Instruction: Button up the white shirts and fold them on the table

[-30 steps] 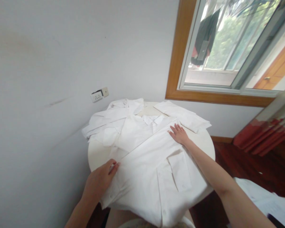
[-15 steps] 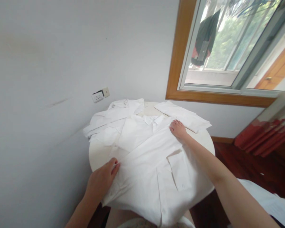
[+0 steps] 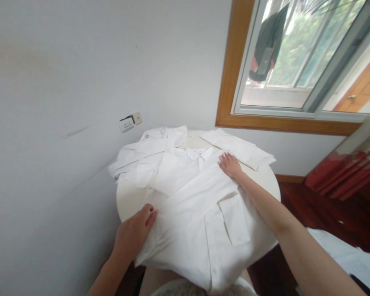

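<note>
A white shirt (image 3: 197, 205) lies spread over a small round white table (image 3: 127, 199), its chest pocket facing up and its hem hanging over the near edge. My left hand (image 3: 134, 232) rests on the shirt's left edge near the table rim, fingers curled against the fabric. My right hand (image 3: 230, 164) lies flat on the far right part of the shirt, fingers stretched out, close to the collar.
More white garments (image 3: 141, 158) are bunched at the table's far left and a folded white piece (image 3: 238, 150) lies at the far right. A grey wall with a socket (image 3: 127, 122) stands behind. A wood-framed window (image 3: 283, 119) is at right, red floor below.
My right hand slid a little farther up the shirt and its fingers flattened out again. My left hand has stayed at the left edge. The view shifted slightly.
</note>
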Motion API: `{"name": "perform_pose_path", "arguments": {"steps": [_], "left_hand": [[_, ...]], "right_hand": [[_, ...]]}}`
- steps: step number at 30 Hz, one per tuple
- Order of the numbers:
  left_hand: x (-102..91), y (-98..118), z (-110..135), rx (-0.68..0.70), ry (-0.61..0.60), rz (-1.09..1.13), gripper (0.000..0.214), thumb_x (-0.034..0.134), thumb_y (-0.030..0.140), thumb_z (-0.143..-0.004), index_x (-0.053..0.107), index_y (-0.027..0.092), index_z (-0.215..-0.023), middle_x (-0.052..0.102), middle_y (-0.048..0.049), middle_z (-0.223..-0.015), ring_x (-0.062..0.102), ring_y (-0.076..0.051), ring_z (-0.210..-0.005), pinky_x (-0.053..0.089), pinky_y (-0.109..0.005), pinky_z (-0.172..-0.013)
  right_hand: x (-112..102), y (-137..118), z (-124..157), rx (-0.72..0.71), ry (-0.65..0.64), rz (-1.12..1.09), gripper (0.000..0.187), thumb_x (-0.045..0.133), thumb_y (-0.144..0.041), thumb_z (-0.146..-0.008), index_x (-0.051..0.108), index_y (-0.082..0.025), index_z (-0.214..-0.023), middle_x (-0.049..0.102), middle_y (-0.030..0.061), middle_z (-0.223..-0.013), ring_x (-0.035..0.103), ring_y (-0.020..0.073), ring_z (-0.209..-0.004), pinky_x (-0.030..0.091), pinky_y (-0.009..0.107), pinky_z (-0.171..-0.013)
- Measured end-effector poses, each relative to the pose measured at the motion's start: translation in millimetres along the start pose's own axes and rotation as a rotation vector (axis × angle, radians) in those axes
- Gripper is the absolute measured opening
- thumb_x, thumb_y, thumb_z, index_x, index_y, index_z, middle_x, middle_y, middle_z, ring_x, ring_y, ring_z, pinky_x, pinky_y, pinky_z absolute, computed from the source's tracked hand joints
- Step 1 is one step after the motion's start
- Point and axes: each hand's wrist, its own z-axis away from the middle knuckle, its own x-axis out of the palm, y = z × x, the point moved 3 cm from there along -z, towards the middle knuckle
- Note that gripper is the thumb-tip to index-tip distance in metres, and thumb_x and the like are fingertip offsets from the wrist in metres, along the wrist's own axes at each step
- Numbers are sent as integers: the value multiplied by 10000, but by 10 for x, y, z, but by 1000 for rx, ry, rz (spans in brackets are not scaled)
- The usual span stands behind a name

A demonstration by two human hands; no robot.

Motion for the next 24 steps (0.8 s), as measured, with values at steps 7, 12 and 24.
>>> {"name": "perform_pose_path", "arguments": {"steps": [7,12,24], "left_hand": [[-2,6,-13,3,-26,-27,317,271,432,-951,504,236,-1040,703,-42,-916,670,-193,-847,408,-264,-665],[-4,5,-6,6,-19,-16,325,268,435,-950,503,235,-1052,701,-42,-898,670,-194,-838,408,-268,-667],[-32,25,1,4,-8,-52,321,271,437,-947,501,240,-1053,696,-39,-863,667,-188,-810,407,-262,-658]], "right_hand": [[-301,-569,389,-383,-97,-226,514,344,-497,-948,415,-282,-1409,370,68,-1479,293,263,-1378,213,496,-1120],[-255,-738,656,-404,-201,-240,591,332,-594,-923,347,-306,-1439,266,63,-1525,214,264,-1408,152,531,-1123],[-567,-602,602,-560,-375,-613,426,519,-564,-854,689,-253,-1090,563,65,-1316,428,225,-1287,301,399,-1087]]}}
